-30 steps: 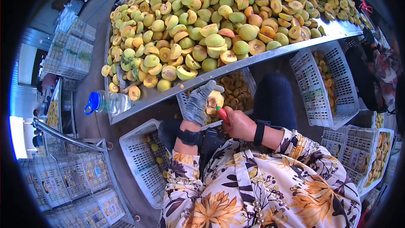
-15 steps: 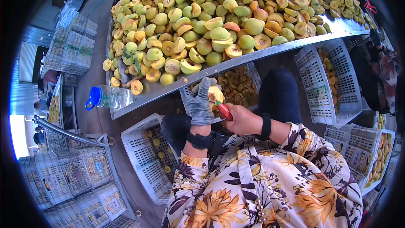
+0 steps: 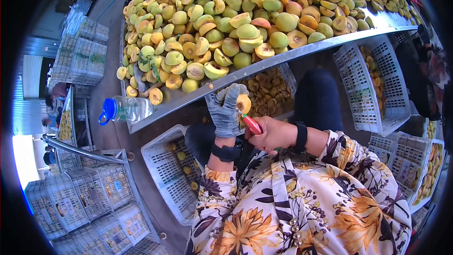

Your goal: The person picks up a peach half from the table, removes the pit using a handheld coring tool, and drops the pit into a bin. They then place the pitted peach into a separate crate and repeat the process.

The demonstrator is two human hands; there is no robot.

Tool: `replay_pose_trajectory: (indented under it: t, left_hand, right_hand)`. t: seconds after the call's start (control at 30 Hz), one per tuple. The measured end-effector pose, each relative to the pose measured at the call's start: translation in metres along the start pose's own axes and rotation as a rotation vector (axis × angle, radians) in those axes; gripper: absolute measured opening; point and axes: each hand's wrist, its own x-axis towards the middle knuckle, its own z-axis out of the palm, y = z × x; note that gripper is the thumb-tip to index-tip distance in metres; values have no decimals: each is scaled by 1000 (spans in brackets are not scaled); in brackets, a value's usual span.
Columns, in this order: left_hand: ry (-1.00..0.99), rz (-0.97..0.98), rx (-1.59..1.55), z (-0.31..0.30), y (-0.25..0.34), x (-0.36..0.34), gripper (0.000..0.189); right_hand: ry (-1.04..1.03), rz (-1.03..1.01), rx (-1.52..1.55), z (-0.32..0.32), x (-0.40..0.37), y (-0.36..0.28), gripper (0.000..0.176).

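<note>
Hands at work on fruit, seen from above; clock directions are taken from the yellow-orange cut fruit piece [image 3: 244, 104], with twelve toward the top of the view. The fruit piece lies in the left hand [image 3: 224, 109], which wears a grey knitted glove and sits at between eight and nine o'clock; its fingers are curled around the fruit. The bare right hand [image 3: 272, 133], between four and five o'clock, has its fingers closed about a slender tool with a red handle and green collar [image 3: 252, 124]. The tool's tip meets the lower side of the fruit piece; how deep it reaches cannot be told. A black watch-like band [image 3: 225, 152] circles the left wrist, a plain black band [image 3: 301, 137] the right. At twelve o'clock, a broad heap of green and yellow halved fruit [image 3: 245, 30] covers a metal table with a raised rim [image 3: 283, 59]. At nine o'clock, a clear plastic bottle with a blue lid [image 3: 135, 109] lies on its side at the table's corner. Three white perforated plastic crates stand around: one at two o'clock [image 3: 289, 76], partly under the table and filled with fruit pieces; one at three o'clock [image 3: 351, 80], also containing fruit; and one at eight o'clock [image 3: 163, 179], with a few fruits inside.
</note>
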Motion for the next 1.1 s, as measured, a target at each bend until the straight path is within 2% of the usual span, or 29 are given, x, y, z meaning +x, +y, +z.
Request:
replay_pose_trajectory:
  t: [0.07,0.1,0.13,0.2,0.23,0.3,0.37,0.4,0.5,0.57,0.6,0.63,0.73,0.8,0.87,0.9,0.97,1.0,1.07,1.1]
  left_hand:
    - [-143,-403,-205,-10,-2,5,27]
    - [-181,-530,-321,-12,-5,6,29]
    - [-180,-531,-320,-12,-5,6,29]
    - [-120,-625,-514,-9,-5,6,29]
    - [-120,-624,-514,-6,-5,5,29]
    - [19,-510,-314,-2,-4,2,28]
    - [30,-496,-320,-6,-15,5,28]
    - [38,-482,-327,-9,-19,6,29]
    - [5,-393,-281,-8,-12,4,34]
    - [-41,-332,-254,-8,-11,6,37]
    - [-1,-445,-284,-8,-10,6,38]
    - [42,-559,-311,-10,-8,6,40]
    - [147,-553,-281,-13,-27,11,44]
    - [150,-555,-322,-15,-33,12,43]
    - [262,-459,-240,-17,-42,14,42]
    - [261,-459,-239,-19,-45,13,42]
    - [158,-63,59,-16,-37,14,41]
    - [158,-60,58,-17,-32,15,41]
    - [-132,-97,117,-25,-20,16,40]
    - [-196,-411,-47,-31,-13,18,43]
  right_hand:
    - [-126,27,125,-6,3,2,16]
    - [-127,28,128,-6,4,3,16]
    - [-161,44,173,-6,4,2,16]
    - [-193,58,214,-8,6,1,17]
    - [-161,25,157,-9,9,4,17]
    - [-133,-6,102,-10,13,7,17]
    - [193,-137,-480,-12,17,6,21]
    - [190,-139,-483,-12,18,4,21]
    - [157,-77,-431,-15,18,4,24]
    - [-92,35,15,-16,18,2,22]
    - [-218,92,239,-17,18,2,22]
    - [-222,97,278,-18,20,2,23]
    - [-254,110,363,-27,31,7,23]
    - [-218,78,268,-25,30,5,22]
    - [-70,-17,-26,-21,31,5,21]
    - [-70,-18,-25,-19,32,6,21]
    - [-175,66,118,-18,33,7,20]
    - [-176,65,116,-17,32,7,20]
    - [-246,175,308,-13,32,5,21]
    - [-346,227,422,-14,30,3,23]
